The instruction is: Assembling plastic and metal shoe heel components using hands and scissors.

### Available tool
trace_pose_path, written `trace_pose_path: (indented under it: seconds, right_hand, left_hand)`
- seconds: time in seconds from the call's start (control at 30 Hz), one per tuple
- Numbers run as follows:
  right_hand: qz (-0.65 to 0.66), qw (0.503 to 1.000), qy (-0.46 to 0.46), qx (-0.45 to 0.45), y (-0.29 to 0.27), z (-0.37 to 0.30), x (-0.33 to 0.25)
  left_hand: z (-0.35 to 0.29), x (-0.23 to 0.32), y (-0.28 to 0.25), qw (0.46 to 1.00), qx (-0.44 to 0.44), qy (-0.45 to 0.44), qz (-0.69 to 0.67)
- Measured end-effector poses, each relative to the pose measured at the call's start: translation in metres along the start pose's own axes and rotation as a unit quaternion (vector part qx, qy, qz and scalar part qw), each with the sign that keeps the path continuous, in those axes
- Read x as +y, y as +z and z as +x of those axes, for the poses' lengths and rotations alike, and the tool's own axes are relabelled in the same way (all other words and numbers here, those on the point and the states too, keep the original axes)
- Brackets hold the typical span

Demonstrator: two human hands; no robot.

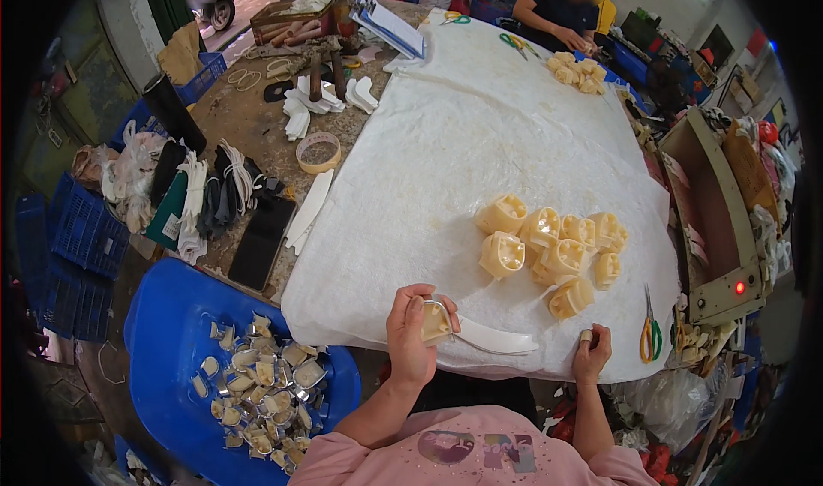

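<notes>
My left hand [413, 336] is closed around a small cream plastic piece with a shiny metal rim [436, 321], held just above the table's near edge. Beside it, a curved white strip [499, 339] lies on the white cloth [411, 203]; whether the hand touches it I cannot tell. My right hand [591, 355] rests on the cloth's near edge with curled fingers and a pale patch at one fingertip. What it holds, if anything, is hidden. Ahead of it sits a cluster of several hollow cream plastic pieces [566, 257].
A blue tub [159, 340] at lower left holds several metal-rimmed cream pieces. Scissors [650, 336] lie at the right edge. A phone [261, 244], tape roll [318, 152] and white strips lie left. Another person [549, 10] works at the far end near more cream pieces [576, 73].
</notes>
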State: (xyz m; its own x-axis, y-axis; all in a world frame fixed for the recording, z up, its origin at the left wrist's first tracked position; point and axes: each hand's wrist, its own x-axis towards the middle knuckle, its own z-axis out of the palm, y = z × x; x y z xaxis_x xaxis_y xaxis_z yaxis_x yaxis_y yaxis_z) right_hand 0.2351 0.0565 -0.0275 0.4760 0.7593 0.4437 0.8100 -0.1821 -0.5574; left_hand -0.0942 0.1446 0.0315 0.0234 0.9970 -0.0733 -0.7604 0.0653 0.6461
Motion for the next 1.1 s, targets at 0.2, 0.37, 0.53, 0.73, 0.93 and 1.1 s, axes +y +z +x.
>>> trace_pose_path:
  seconds: [0.2,0.37,0.53,0.73,0.93,1.1]
  right_hand:
    - [0.009,1.000,-0.011,0.009,0.001,0.000,0.002]
    - [0.026,0.999,-0.034,0.015,-0.002,0.000,-0.004]
    - [0.067,0.997,-0.029,0.019,-0.005,-0.004,-0.001]
    - [0.094,0.996,-0.008,0.007,-0.007,-0.007,0.004]
    - [0.099,0.995,-0.016,0.022,-0.004,-0.007,0.010]
    - [0.107,0.994,-0.026,0.026,-0.005,-0.008,0.008]
  left_hand:
    - [-0.018,-0.013,0.010,1.000,-0.027,-0.011,0.008]
    - [-0.038,-0.024,0.020,0.999,-0.037,-0.012,0.007]
    - [-0.052,-0.033,0.037,0.998,-0.057,-0.007,0.021]
    - [-0.070,-0.044,0.052,0.995,-0.082,-0.020,0.057]
    - [-0.080,-0.055,0.068,0.989,-0.101,-0.028,0.103]
    - [-0.086,-0.059,0.076,0.984,-0.114,-0.033,0.136]
